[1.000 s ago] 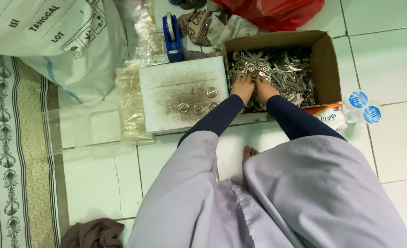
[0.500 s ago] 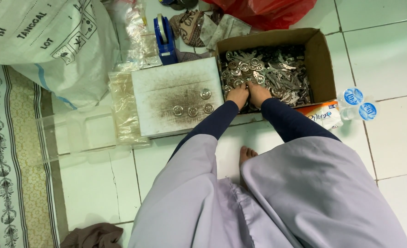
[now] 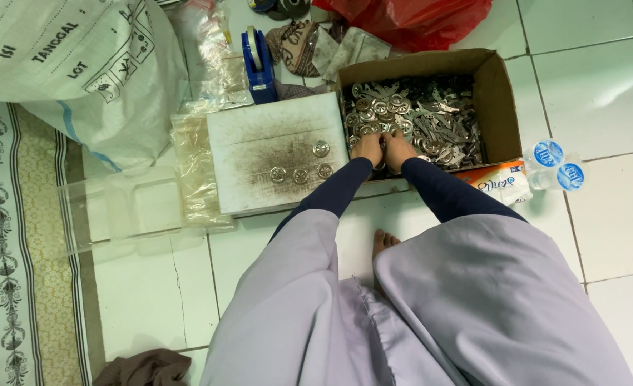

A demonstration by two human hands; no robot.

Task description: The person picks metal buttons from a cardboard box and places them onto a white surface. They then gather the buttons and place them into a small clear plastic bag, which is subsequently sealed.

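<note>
While the white woven sack [image 3: 73, 64] and the patterned rug [image 3: 9, 243] fill the far left of the floor, the work itself sits further right, on a white board [image 3: 277, 154] with a dark, sooty smear across its middle. Four small round metal discs [image 3: 300, 168] lie loose on that smear, to the left of both hands and well apart from them. Behind the board stands a blue tape dispenser [image 3: 259, 64], and clear plastic bags [image 3: 195, 171] lie along its left edge. Next comes the cardboard box [image 3: 498, 100], heaped with small metal parts [image 3: 431, 118], round ones toward its left end and flatter, longer pieces toward its right. The left hand [image 3: 368, 146] and the right hand [image 3: 399, 149] rest side by side, touching each other, at the box's near left corner, with their fingers [image 3: 373, 136] curled down into the heap. The fingers seem drawn close together over the parts (whether they actually pinch a piece I cannot tell, since the fingertips are buried among the metal). So the parts lie directly under and just ahead of the fingers, the left hand being the nearer one to the board and its discs. Two capped plastic water cups [image 3: 556, 164] stand on the tiled floor to the right of the box.
</note>
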